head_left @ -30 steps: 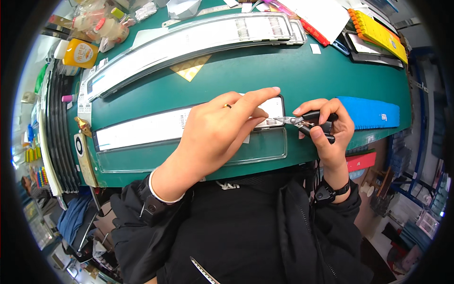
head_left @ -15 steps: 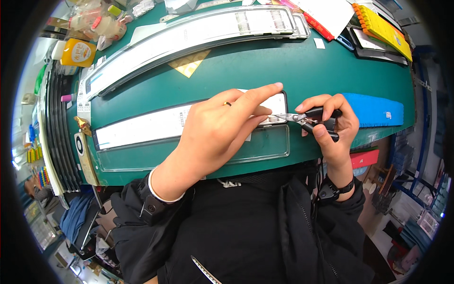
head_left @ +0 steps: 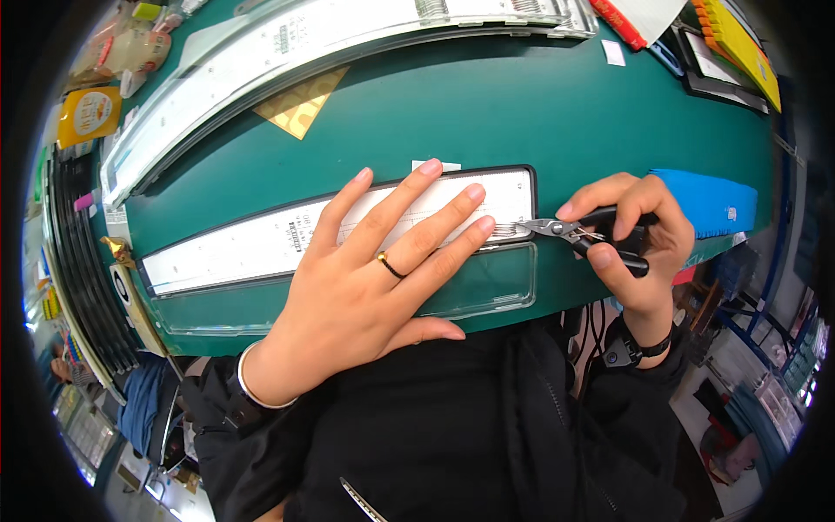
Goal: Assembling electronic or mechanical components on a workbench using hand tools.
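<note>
A long narrow case (head_left: pixel 217 252) with a black rim and a white printed card inside lies across the mat. Its clear lid (head_left: pixel 532 278) is folded open along the near side. My left hand (head_left: pixel 357 270), wearing a ring, rests flat over the card with its fingers spread. Thin metal strands (head_left: pixel 504 230) lie at the card's right end, partly hidden beside my fingertips. In my right hand (head_left: pixel 648 230) is a pair of small black-handled pliers (head_left: pixel 557 228), gripped by the handles. Their tip reaches the case's right edge, close to the strands; whether it grips one is too small to tell.
Beyond lies a longer case (head_left: pixel 348 52) with a white card, a gold triangular piece (head_left: pixel 300 104) beside it. A blue case (head_left: pixel 709 204) sits at the right. Back right are a red tube (head_left: pixel 617 22) and a yellow box (head_left: pixel 739 52). Black strips (head_left: pixel 83 261) line the left.
My left hand has gone from fingers gathered near the plier tip to spread flat on the card. The pliers have shifted slightly right with my right hand. The view has moved closer to the mat.
</note>
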Motion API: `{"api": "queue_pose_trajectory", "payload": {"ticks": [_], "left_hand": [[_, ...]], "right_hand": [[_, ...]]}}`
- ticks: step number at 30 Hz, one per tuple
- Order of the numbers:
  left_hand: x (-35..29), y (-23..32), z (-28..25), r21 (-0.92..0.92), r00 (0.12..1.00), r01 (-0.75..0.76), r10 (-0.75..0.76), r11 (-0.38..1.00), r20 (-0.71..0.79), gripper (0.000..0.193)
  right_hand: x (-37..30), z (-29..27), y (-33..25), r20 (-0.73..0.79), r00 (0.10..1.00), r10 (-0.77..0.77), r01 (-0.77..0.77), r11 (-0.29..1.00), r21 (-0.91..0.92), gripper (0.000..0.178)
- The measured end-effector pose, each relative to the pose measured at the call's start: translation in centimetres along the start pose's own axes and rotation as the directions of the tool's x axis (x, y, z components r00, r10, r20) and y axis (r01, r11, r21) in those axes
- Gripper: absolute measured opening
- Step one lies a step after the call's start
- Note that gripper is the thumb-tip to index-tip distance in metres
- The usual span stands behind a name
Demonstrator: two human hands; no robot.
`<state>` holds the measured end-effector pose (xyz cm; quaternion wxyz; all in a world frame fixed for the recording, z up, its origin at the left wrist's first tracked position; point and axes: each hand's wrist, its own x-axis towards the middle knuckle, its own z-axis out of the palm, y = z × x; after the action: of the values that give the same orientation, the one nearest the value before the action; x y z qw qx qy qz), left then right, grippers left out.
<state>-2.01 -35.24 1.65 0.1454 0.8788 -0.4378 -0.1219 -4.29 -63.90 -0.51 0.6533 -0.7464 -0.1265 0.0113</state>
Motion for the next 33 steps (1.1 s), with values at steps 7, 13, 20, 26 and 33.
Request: {"api": "queue_pose_trajectory", "payload": {"ticks": [7, 13, 20, 26, 33], "left_hand": [[0.2, 0.1, 0.5, 0.066, 1.0, 0.007, -0.008, 0.998, 0.021, 0.077], [0.3, 0.2, 0.6, 0.084, 1.0, 0.014, -0.015, 0.996, 0.009, 0.075], [0.4, 0.1, 0.2, 0.019, 1.0, 0.002, -0.002, 1.0, -0.001, 0.069], [0.2, 0.1, 0.2, -0.069, 1.0, 0.008, -0.01, 0.998, -0.029, 0.068], [0.8, 0.3, 0.0, -0.084, 1.0, 0.001, -0.003, 0.996, -0.022, 0.07]], "right_hand": [[0.2, -0.1, 0.2, 0.004, 1.0, -0.011, 0.011, 1.0, -0.011, 0.031], [0.3, -0.1, 0.3, -0.009, 0.999, -0.033, 0.033, 0.999, 0.007, 0.031], [0.5, 0.1, 0.2, 0.028, 0.998, -0.052, 0.053, 0.998, -0.022, 0.032], [0.3, 0.3, 0.3, -0.004, 1.0, -0.03, 0.03, 0.999, 0.021, 0.033], [0.2, -0.2, 0.2, -0.015, 0.999, -0.04, 0.04, 0.999, -0.008, 0.031]]}}
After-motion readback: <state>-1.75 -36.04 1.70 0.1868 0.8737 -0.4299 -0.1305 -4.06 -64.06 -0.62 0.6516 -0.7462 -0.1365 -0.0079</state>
